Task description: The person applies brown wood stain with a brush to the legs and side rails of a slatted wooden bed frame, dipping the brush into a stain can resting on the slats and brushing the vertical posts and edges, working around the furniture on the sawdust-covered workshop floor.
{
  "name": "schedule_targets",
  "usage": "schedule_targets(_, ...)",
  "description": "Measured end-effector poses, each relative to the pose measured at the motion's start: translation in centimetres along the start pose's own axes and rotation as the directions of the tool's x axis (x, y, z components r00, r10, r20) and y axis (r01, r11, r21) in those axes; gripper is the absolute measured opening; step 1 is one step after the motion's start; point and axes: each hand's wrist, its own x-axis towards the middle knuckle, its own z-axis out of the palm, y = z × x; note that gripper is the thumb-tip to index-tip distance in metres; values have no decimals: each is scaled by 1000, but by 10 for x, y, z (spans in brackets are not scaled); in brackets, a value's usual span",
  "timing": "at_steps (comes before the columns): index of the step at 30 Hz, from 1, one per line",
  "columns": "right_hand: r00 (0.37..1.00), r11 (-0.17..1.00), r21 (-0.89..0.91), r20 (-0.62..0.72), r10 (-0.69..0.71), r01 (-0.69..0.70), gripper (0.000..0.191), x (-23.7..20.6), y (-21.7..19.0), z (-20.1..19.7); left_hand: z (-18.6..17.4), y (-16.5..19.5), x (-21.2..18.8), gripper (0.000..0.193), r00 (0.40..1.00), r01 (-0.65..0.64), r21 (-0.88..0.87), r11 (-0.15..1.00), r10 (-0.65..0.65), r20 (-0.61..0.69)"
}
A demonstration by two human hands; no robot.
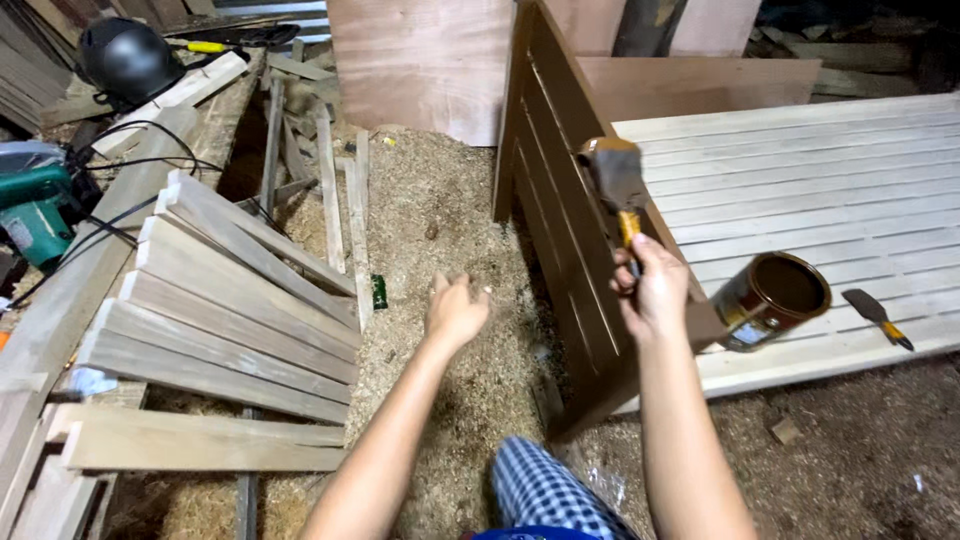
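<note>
This is a woodworking workshop. Sawdust and shavings (440,230) cover the floor, and planed boards (230,310) lie stacked in a fan on the left. Plywood sheets (420,65) lean against the back. A green power tool (35,205), probably a circular saw, sits among black cables. An open tin of brown stain (772,298) rests on a pale slatted panel (800,170), beside a stained slatted frame (560,230).

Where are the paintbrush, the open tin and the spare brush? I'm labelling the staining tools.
paintbrush (614,172), head view, on its bristles.
open tin (772,298), head view, on its rim.
spare brush (872,310), head view, on its bristles.
</note>
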Motion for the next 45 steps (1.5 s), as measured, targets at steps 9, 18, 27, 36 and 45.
schedule_targets(9,999,998,34,6,53,-53,18,150,100,79,-40,-28,169,59,991,54,110,992,-40,-125)
schedule_targets(18,990,985,-123,-89,109,-119,25,341,160,156,-73,-21,427,50,990,-138,181,974,138,11)
schedule_targets(27,980,975,-136,-118,161,-176,20,476,173,245,-131,13,577,53,993,-5,134,991,-10,115)
schedule_targets(36,976,900,-435,-202,-80,-16,20,589,239,297,-168,62,770,40,953,-300,219,929,279,119)
schedule_targets(45,829,952,-298,-547,-117,-63,19,660,236,361,-222,147,887,47,845,-346,153,926,237,479)
